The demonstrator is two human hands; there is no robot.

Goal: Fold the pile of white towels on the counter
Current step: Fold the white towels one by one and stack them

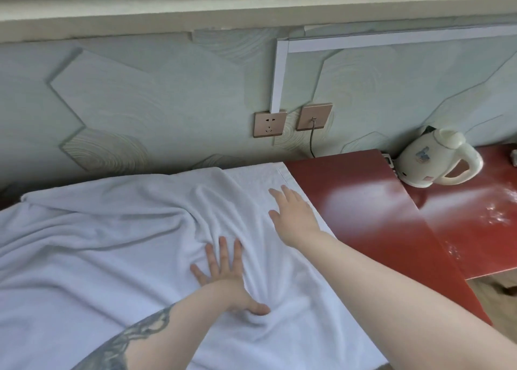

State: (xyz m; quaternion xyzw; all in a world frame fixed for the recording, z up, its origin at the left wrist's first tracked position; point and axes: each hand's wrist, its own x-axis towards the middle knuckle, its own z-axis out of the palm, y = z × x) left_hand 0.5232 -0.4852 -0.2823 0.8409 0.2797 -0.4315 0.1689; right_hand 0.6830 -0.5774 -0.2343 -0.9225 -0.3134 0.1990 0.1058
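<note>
A large white towel [98, 243] lies spread and wrinkled over the left part of the red counter [363, 207]. My left hand [223, 274] presses flat on the towel near its middle, fingers spread, with creases radiating from under the palm. My right hand [293, 213] lies flat with straight fingers on the towel's right part, close to its right edge. The towel's far right corner [268, 173] lies smooth against the wall. Neither hand grips the cloth.
A cream electric kettle [439, 157] stands on the counter at the back right. Two wall sockets [270, 124] sit above the counter, with a dark cord [312, 143] running down from the right one. The counter's front edge drops off at the lower right.
</note>
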